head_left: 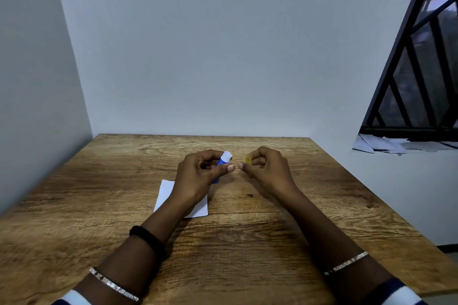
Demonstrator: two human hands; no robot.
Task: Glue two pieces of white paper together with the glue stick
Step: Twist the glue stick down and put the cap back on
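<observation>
Wooden table (247, 242), head view: left hand (198, 176) gripped blue glue stick (221, 163), white tip exposed; right hand (265, 168) pinched small yellow cap (247, 160) at its three o'clock. White paper (164, 193) lay at six o'clock, under the wrist. Uncapping stage, likely; next, rub glue onto paper.

We see the glue stick (221, 165), a blue tube with a white, uncapped top, tilted up and away in our left hand (200, 171). Its small yellow cap (247, 160) sits pinched in our right hand (266, 168). The white paper (181, 199) lies flat beneath our left wrist.
</observation>
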